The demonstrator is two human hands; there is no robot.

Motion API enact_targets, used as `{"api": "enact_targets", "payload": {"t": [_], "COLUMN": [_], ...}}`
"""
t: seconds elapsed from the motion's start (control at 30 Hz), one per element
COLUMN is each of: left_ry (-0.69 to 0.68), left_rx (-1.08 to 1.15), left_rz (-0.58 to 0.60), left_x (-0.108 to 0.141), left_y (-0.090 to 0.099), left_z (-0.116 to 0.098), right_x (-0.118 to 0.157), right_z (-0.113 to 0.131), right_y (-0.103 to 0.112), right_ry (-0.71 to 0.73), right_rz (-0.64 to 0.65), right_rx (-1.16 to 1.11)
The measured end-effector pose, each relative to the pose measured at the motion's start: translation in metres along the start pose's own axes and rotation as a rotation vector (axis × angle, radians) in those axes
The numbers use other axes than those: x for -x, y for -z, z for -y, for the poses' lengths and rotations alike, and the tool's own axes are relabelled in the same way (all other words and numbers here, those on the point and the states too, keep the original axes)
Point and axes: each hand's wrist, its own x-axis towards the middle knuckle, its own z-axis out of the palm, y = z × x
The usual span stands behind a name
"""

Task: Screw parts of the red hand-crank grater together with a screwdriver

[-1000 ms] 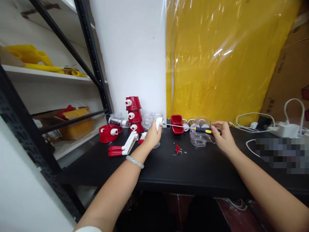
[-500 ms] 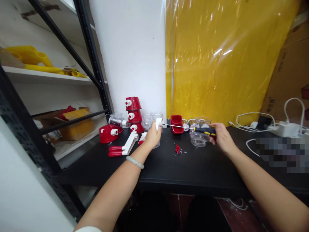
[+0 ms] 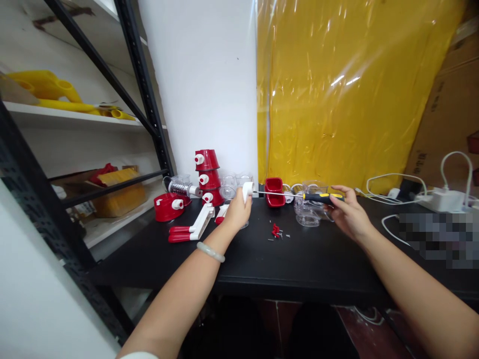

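Observation:
My left hand is closed around a white crank handle, its upper end showing above the fingers. A screwdriver with a black and yellow grip lies level, its long shaft reaching left to that white end. Around the rear of the grip, the fingers of my right hand are bent and hold it. Red plastic pieces and several small screws lie on the black table below the shaft. Left of my left hand rest white crank handles with red grips.
Red grater bases stand stacked at the back, with another red base to their left. Red hoppers and clear plastic parts sit behind the screwdriver. A white power strip with cables lies right; a black metal shelf borders the left.
The fingers of my right hand have shifted and opened somewhat around the screwdriver's grip, which has turned to show more yellow. My left hand and the crank handle moved slightly right.

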Motion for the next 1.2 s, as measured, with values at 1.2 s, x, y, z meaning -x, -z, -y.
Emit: {"api": "enact_targets", "payload": {"t": [1.2], "left_ry": [0.011], "left_rx": [-0.061], "left_rz": [-0.052], "left_x": [-0.0049], "left_y": [0.0066], "left_z": [0.0028], "right_x": [0.0014], "right_z": [-0.0023], "right_y": [0.0011], "right_ry": [0.178], "right_rz": [0.103], "right_rx": [0.345]}}
